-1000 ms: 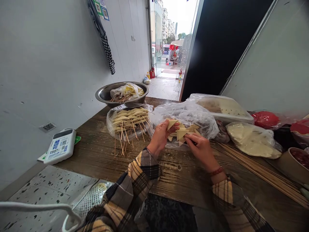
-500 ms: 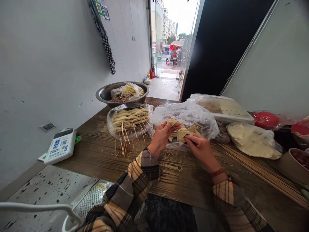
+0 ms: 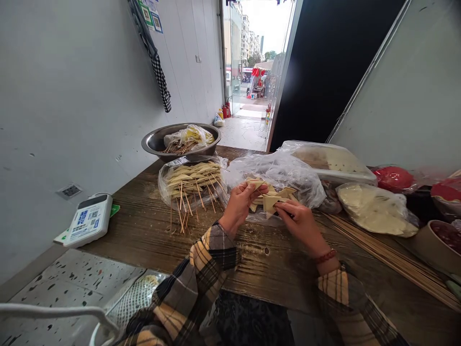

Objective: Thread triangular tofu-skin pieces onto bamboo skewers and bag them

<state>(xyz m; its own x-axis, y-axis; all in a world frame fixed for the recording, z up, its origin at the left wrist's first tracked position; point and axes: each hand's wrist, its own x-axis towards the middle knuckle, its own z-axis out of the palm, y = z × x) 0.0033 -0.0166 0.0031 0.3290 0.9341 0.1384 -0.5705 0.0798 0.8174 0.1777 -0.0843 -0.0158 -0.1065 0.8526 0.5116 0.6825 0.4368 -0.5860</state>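
Note:
My left hand (image 3: pixel 238 204) is closed on a folded piece of tofu skin (image 3: pixel 255 183), pale yellow, held up over the plastic bag. My right hand (image 3: pixel 298 218) pinches the edge of another flat tofu skin piece (image 3: pixel 271 203) just to the right of it. Behind and beneath my hands, loose tofu skin pieces (image 3: pixel 288 192) lie in an opened clear plastic bag (image 3: pixel 306 180). Left of my hands, a bagged pile of skewered tofu skin (image 3: pixel 194 178) rests on the table, its thin sticks pointing toward me.
A steel basin (image 3: pixel 153 142) with bagged skewers stands at the back left. Bare bamboo skewers (image 3: pixel 389 254) lie at the right, near a bag of pale sheets (image 3: pixel 378 211), a plastic tub (image 3: pixel 334 163) and a bowl (image 3: pixel 435 245). A white payment device (image 3: pixel 88 218) sits at the table's left edge.
The camera view has shifted slightly. Both hands keep nearly the same place and the same hold on the tofu skin pieces.

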